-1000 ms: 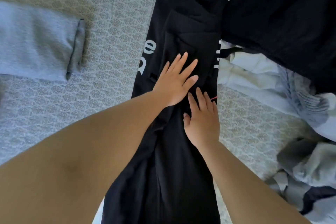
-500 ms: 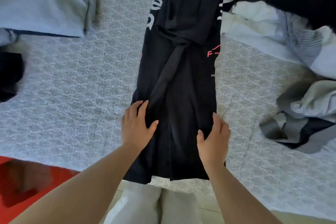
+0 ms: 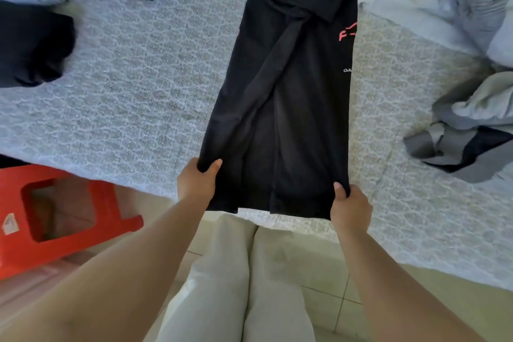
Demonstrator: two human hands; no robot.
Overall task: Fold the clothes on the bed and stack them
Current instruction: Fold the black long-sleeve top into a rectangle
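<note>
Both hands have slid from pressing the long black printed garment (image 3: 280, 108) to its hem at 6 o'clock on the patterned grey bed (image 3: 138, 78), left hand (image 3: 197, 183) and right hand (image 3: 350, 207) each pinching a corner; lift evenly, fold toward 12 o'clock.

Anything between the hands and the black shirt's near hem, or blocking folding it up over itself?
Nothing visible. Left hand and right hand already pinch the black shirt at its near corners; its upper surface lies bare.
</note>
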